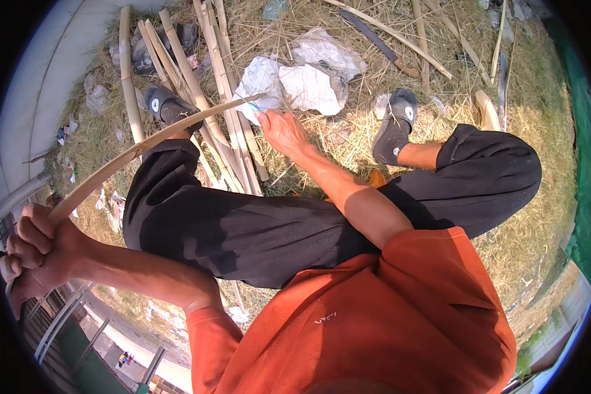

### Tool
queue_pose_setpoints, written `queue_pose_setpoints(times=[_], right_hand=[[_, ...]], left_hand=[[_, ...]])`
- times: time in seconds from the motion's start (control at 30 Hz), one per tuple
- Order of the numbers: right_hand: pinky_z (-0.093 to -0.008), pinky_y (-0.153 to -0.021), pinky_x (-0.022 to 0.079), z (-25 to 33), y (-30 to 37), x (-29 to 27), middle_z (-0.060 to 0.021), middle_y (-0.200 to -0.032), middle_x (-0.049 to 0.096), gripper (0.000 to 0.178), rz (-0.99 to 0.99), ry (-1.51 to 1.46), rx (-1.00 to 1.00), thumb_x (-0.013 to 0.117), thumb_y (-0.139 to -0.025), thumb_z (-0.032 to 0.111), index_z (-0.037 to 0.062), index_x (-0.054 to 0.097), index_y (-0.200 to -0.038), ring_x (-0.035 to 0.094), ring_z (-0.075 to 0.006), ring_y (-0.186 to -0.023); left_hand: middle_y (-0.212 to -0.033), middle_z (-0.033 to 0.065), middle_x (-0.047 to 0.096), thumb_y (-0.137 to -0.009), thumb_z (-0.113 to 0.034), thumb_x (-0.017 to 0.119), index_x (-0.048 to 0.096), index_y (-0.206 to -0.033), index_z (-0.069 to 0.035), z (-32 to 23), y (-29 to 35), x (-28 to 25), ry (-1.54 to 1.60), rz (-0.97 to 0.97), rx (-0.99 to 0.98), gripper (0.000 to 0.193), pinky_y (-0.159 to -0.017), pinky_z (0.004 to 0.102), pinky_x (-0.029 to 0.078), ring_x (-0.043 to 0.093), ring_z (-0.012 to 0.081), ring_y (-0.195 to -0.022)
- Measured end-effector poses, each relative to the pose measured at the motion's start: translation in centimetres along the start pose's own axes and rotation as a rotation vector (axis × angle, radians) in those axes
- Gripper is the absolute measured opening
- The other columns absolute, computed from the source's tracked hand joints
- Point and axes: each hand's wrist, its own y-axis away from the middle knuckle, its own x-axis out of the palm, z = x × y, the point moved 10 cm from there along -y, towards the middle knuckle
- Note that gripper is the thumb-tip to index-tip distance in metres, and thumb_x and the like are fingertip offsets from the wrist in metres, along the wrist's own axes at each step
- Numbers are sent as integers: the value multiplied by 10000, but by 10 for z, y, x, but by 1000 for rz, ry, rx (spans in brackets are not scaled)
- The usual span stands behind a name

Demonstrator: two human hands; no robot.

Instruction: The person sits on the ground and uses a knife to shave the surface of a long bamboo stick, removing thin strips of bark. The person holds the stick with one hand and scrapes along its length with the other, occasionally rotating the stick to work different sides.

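- A long, slightly bowed bamboo strip (144, 144) is held slantwise across the front of the body, over the left leg, its far tip reaching above the pale stone (259, 75).
- The near end of the strip is grasped by the left hand (43, 253), its fingers clenched around it at the far left.
- A small light-blue tool (252, 105) is gripped in the fingers of the right hand (281, 131), just beside the tip; whether the strip is touched by it cannot be told, and its working end cannot be made out.
- Should the tool be edged, a slip could be caused by too much force at so thin a tip, and the bare right fingers might be nicked.
- Because the strip is gripped only at its near end, the tip could be made to whip or twist if it were pushed sideways.
- Splinters could be driven into the bare left palm if the strip were dragged through the clenched fingers.
- The left sandal (167, 105), lying beneath the strip's line, could be struck if the strip were dropped.
- A stumble might be caused by the loose bamboo lengths (226, 98) beside that foot; the machete (374, 41), left on the dry grass, could be fallen against.
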Motion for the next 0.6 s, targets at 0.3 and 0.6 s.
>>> queue_pose_setpoints(times=[0.3, 0.6], right_hand=[[-546, -747, 511, -49, -24, 11, -311, -846, 644, 546, -32, 2, 130, 358, -977, 450, -5, 660, -959, 639, -469, -836], [-530, -798, 485, -63, -32, 23, -320, -861, 626, 582, -134, -187, 149, 302, -995, 431, -41, 638, -936, 609, -477, -849]], left_hand=[[-403, -74, 181, -823, -630, 559, 567, -567, -157, 5, -4, -4, -86, -22, 9, 538, -445, 260, 120, 120, 83, -400], [-407, -61, 201, -823, -634, 553, 495, -529, -140, 4, -6, -18, -34, -52, -10, 578, -450, 269, 119, 136, 87, -397]])
